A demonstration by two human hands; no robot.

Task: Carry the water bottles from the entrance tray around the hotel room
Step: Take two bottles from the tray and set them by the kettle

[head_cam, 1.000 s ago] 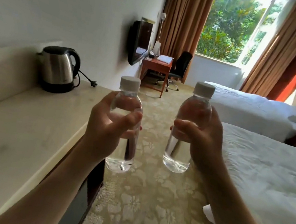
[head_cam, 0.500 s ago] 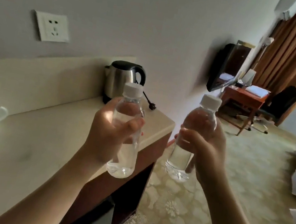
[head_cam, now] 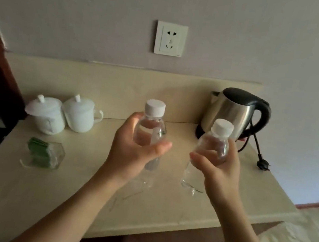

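1. Left hand (head_cam: 133, 154) is curled round a clear plastic water bottle with a white screw cap (head_cam: 151, 132), thumb across the front, holding it upright above the pale beige stone countertop (head_cam: 61, 189).
2. Right hand (head_cam: 219, 171) grips a second clear, white-capped water bottle (head_cam: 214, 145) the same way; this one tilts a little to the right, its base close to the counter.
3. Both bottles sit side by side, apart, each part full of water.
4. Beyond the right hand stands a brushed-steel electric kettle with a black lid and handle (head_cam: 232, 113), its black cord and plug (head_cam: 262, 163) lying loose on the counter.
5. Left of the left hand are two white lidded ceramic cups (head_cam: 62, 114), touching, and nearer, a clear glass holder of green sachets (head_cam: 46, 152).
6. Above both hands, a white wall socket (head_cam: 170, 39) is set in the grey wall.
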